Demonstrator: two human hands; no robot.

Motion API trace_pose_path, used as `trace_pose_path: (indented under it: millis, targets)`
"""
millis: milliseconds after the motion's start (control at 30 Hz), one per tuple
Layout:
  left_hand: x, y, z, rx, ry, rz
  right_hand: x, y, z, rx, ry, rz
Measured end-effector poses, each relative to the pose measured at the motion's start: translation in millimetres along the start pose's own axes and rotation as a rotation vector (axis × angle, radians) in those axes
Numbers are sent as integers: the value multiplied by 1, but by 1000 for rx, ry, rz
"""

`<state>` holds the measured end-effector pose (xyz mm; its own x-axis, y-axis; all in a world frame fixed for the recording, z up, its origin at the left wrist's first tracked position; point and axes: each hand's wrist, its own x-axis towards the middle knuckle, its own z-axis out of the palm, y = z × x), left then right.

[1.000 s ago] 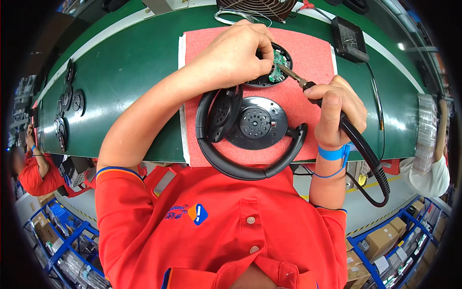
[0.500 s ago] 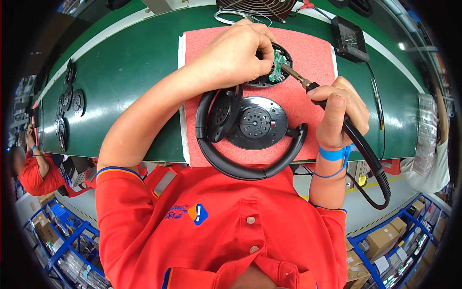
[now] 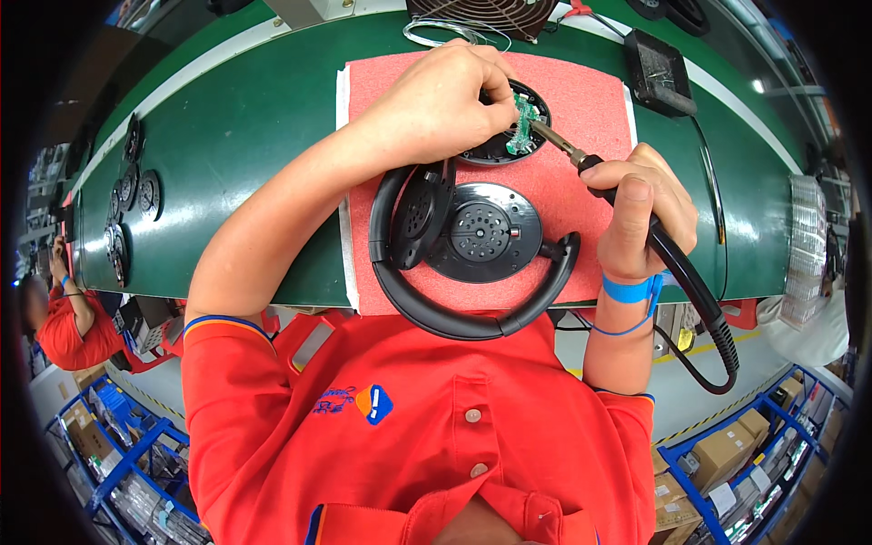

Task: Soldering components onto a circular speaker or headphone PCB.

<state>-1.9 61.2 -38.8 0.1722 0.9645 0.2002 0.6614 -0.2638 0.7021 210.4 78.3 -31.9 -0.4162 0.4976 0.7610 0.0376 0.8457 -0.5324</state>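
My right hand (image 3: 647, 211) is wrapped round the black handle of a soldering iron (image 3: 565, 148). Its metal tip meets a green circuit board (image 3: 524, 127), which sits in a round black earcup shell (image 3: 495, 156). At the board's left edge, my left hand (image 3: 459, 102) is closed in a pinch; what lies between its fingertips is too small to make out. Nearer to me rests a black headphone headband (image 3: 454, 322), with one earcup (image 3: 422, 213) tilted on its left side. A round black speaker plate (image 3: 490, 241) with a perforated centre lies inside the headband's curve.
Under the work is a pink foam mat (image 3: 581, 218) on a green table (image 3: 272, 100). Several round black parts (image 3: 127, 191) lie at the left. A black tray (image 3: 658, 74) and a fan grille (image 3: 481, 16) stand at the back. Clear plastic trays (image 3: 804, 250) are stacked at the right.
My left fingers have shifted slightly beside the circuit board. The soldering iron and headphone parts stay nearly in place.
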Motion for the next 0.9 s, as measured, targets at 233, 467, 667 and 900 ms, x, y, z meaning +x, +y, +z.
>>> trace_pose_path:
  millis: [233,467,667,900]
  targets:
    - [5,3,-1,-32,-43,-78,1,-2,2,-8,-11,11]
    - [10,-3,2,-75,7,-31,2,-2,3,-20,-29,9]
    - [14,1,-2,-43,-50,-84,2,1,2,-23,-38,9]
    - [14,0,-2,-60,-61,-74,2,5,4,10,29,-14]
